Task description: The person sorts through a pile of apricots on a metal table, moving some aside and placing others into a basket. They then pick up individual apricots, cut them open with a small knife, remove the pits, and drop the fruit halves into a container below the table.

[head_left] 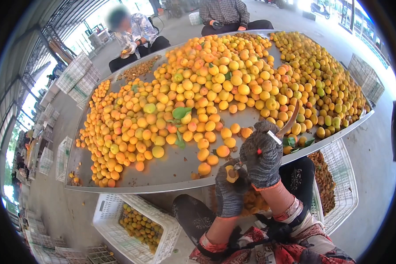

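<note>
Close together, the left hand [229,196] steadies an apricot [231,174], seemingly for the curved tool [290,119] clasped in the right hand [263,156].

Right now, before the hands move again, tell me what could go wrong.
The tool in the right hand meets the cut fruit close to the left hand's fingers, so a slip might catch the glove.
The cut fruit is small and held beyond the table's near rim; a loosened grip could drop it.
The heap is piled loosely, so a knock to the table might send fruit rolling over the rim.
</note>
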A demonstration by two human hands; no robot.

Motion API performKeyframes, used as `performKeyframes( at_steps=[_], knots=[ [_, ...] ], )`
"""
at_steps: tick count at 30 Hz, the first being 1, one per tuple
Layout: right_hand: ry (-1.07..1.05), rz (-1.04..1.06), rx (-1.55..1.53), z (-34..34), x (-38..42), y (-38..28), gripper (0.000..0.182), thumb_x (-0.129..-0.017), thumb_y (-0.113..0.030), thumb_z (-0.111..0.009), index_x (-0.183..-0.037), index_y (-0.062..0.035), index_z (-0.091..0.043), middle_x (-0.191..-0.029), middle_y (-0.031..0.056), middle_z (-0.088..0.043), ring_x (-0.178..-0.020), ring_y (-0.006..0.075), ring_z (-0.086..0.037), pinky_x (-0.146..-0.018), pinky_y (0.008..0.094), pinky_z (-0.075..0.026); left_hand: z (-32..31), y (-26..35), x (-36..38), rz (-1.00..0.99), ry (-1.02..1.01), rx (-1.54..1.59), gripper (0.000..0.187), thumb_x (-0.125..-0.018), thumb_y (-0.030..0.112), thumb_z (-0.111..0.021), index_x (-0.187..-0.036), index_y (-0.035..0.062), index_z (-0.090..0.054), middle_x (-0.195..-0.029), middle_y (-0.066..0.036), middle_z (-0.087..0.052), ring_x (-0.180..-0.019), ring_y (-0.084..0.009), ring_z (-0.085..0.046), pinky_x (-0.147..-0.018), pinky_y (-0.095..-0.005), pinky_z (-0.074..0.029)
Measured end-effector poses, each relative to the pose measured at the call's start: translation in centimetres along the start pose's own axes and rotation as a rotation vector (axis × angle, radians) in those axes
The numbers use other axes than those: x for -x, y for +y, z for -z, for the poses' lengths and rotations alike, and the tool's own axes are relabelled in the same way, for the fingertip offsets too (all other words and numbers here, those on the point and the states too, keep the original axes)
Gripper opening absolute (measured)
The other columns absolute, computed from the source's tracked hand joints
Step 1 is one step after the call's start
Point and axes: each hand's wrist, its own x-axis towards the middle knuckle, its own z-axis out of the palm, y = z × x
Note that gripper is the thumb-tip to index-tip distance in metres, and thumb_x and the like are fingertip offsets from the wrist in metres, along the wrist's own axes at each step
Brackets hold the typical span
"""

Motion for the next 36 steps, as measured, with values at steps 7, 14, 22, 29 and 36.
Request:
performKeyframes(
  at_steps=[7, 14, 22, 29, 36],
  knots=[
    [0.099, 0.026, 0.112, -0.4, 0.1, 0.9, 0.028, -0.078, -0.022, -0.063, -0.100, -0.0084, -0.052, -0.058, -0.0033, -0.044, -0.041, 0.0099, -0.040, -0.035, 0.0241, -0.032, 2.4, -1.1, -0.2, -0.189, 0.005, -0.405, 0.036, -0.089, 0.025, -0.049, -0.113, -0.0010, -0.045, -0.103, -0.012, -0.051, -0.091, -0.0234, -0.053, -0.083, -0.0348, -0.044],
    [-0.110, -0.216, -0.137, 1.8, -2.7, 1.4, 0.023, -0.081, -0.022, -0.060, -0.100, -0.0117, -0.054, -0.067, -0.0044, -0.046, -0.052, 0.0072, -0.043, -0.041, 0.0219, -0.034, 5.2, -1.8, -3.7, -0.556, -0.086, -1.241, 0.035, -0.083, 0.015, -0.056, -0.112, -0.0005, -0.044, -0.103, -0.016, -0.053, -0.095, -0.0299, -0.054, -0.081, -0.0391, -0.045],
    [-0.205, -0.142, -0.004, 2.9, -3.1, 3.9, 0.023, -0.079, -0.010, -0.060, -0.101, -0.0058, -0.056, -0.081, 0.0009, -0.057, -0.068, 0.0088, -0.053, -0.055, 0.0201, -0.043, -1.0, 0.7, -5.2, 0.312, 0.336, -0.309, 0.037, -0.086, 0.035, -0.053, -0.109, 0.0050, -0.049, -0.095, -0.007, -0.054, -0.084, -0.0195, -0.054, -0.074, -0.0312, -0.049],
    [-0.425, 0.074, 0.850, 4.5, -4.1, 4.8, 0.027, -0.076, -0.004, -0.062, -0.103, -0.0033, -0.057, -0.096, 0.0043, -0.060, -0.086, 0.0160, -0.058, -0.073, 0.0270, -0.047, 1.1, 0.4, -8.7, 0.160, 0.323, -0.127, 0.050, -0.082, 0.047, -0.053, -0.111, 0.0058, -0.048, -0.101, -0.009, -0.054, -0.088, -0.0250, -0.054, -0.076, -0.0383, -0.047],
    [-0.655, -0.071, 1.046, 4.0, -6.5, 2.7, 0.033, -0.075, -0.014, -0.062, -0.107, -0.0065, -0.057, -0.102, 0.0117, -0.057, -0.095, 0.0270, -0.055, -0.083, 0.0360, -0.044, 1.1, 1.7, -9.3, 0.188, 0.410, -0.182, 0.049, -0.088, 0.045, -0.045, -0.111, 0.0022, -0.047, -0.103, -0.011, -0.053, -0.089, -0.0219, -0.055, -0.075, -0.0344, -0.049]
  ],
)
